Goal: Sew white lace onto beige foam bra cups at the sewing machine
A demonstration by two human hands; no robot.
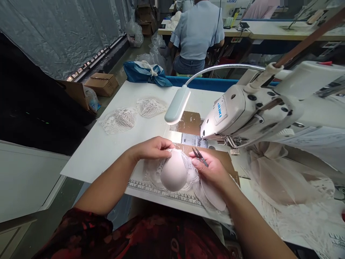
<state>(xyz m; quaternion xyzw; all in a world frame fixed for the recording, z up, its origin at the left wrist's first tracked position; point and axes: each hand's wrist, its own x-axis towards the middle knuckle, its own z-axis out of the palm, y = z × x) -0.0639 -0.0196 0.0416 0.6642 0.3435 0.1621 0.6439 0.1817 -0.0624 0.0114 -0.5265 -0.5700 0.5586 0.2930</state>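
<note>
A pale pink bra cup edged with white lace lies on the white sewing table in front of me. My left hand pinches the cup's upper left lace edge with closed fingers. My right hand rests against the cup's right side, fingers closed round small thread snips that point up toward the machine. A second cup hangs under my right wrist.
A white sewing machine with a gooseneck lamp stands at the right. Two lace pieces lie at the table's far left. A ruler strip runs along the near edge. White lace fabric is heaped at right. A person sits behind.
</note>
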